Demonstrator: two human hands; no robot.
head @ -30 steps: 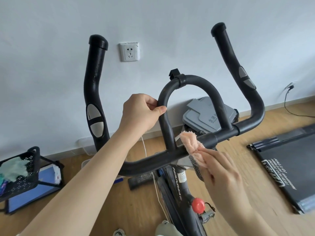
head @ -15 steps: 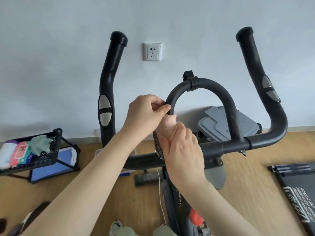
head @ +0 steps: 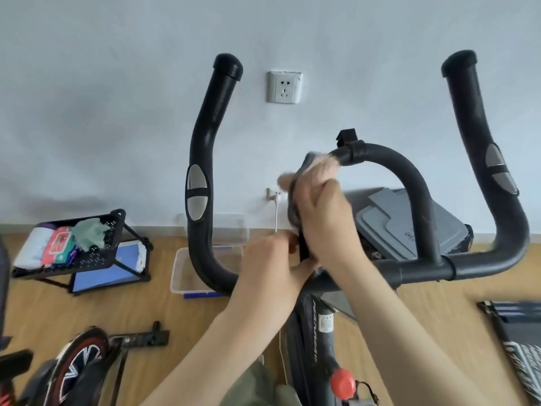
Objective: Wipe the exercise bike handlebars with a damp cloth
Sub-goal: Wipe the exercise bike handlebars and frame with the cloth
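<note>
Two hands meet mid-frame on the black handlebars (head: 203,153). The right hand (head: 322,221) is wrapped round a pinkish-grey cloth (head: 319,165) bunched on the left leg of the inner loop, and the left hand (head: 272,259) is curled on the base of that same leg, just below. Writing-wise, the frame post (head: 319,341) has white lettering and a sticker, too blurry to read, and it's the same for the grey console (head: 401,227). At the left of the frame, a black perforated basket (head: 96,256) holds a red-labelled wipes pack (head: 60,241), a white roll (head: 35,247) and a green rag (head: 87,232). A clear plastic tub (head: 178,273) sits on the floor nearby.
</note>
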